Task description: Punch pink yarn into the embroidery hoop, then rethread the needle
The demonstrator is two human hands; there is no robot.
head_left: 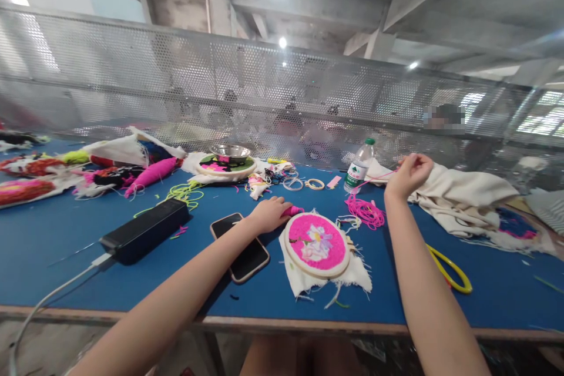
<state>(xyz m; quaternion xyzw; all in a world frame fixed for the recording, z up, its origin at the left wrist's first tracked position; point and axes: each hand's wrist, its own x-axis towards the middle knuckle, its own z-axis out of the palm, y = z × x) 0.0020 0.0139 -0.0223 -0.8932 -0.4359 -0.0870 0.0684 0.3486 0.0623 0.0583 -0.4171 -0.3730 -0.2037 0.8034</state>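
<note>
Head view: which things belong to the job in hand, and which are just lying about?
Probably in use:
- hooped flower embroidery
- pink yarn near right hand
- pink item in left hand

Probably lying about:
- phone
- black box
- water bottle

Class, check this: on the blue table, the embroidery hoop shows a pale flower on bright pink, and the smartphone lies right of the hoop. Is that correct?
No: the smartphone lies left of the embroidery hoop, as the head view shows. The rest stands: on the blue table, the hoop shows a pale flower on bright pink.
</note>
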